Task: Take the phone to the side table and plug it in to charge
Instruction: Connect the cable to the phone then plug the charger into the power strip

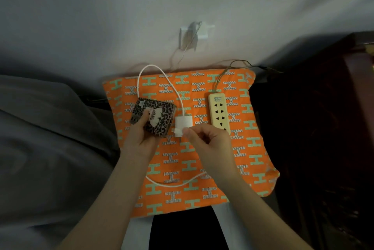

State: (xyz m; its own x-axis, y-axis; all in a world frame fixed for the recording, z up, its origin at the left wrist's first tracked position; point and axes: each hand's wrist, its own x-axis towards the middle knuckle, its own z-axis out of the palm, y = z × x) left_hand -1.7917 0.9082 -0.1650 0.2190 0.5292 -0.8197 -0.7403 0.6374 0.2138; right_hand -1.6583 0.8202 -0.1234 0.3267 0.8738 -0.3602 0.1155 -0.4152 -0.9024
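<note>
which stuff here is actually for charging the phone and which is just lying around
For the job:
phone in the left hand
white charger, pinched by the right hand
white cable
power strip

Just there:
orange patterned cloth
wall socket
grey bedding

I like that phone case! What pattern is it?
Leopard print, brown and black spots, on the phone in the left hand. The head view shows it.

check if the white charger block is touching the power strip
Apart. The head view shows the charger block lying left of the power strip, with a clear band of orange cloth between them.
</note>
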